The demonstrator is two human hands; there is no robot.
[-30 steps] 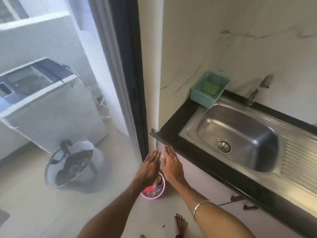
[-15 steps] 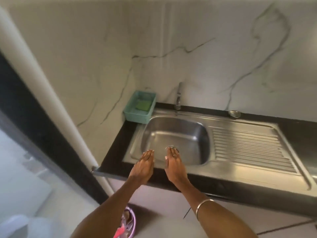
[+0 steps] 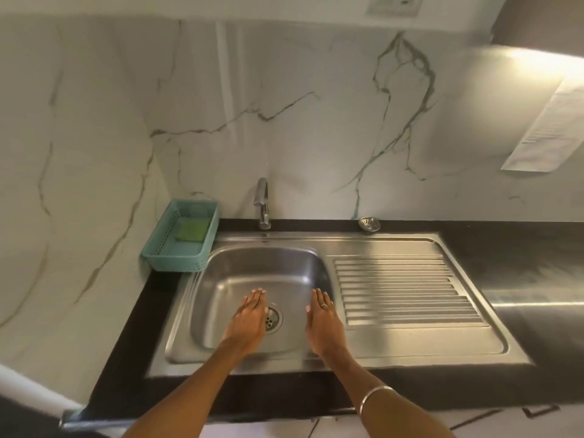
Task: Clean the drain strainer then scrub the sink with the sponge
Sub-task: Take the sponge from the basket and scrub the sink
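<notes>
Marble wall, black tabletop, sink. Our left hand and right hand: flat, empty. Strainer far right, nearer right hand; sponge far left.

My left hand covers the left part of the sink drain, so I see only its right half. Both my forearms run out of the bottom edge. The wall socket is cut by the top edge. The print on the paper sheet at right is too blurred to read, and the right edge clips it.
</notes>
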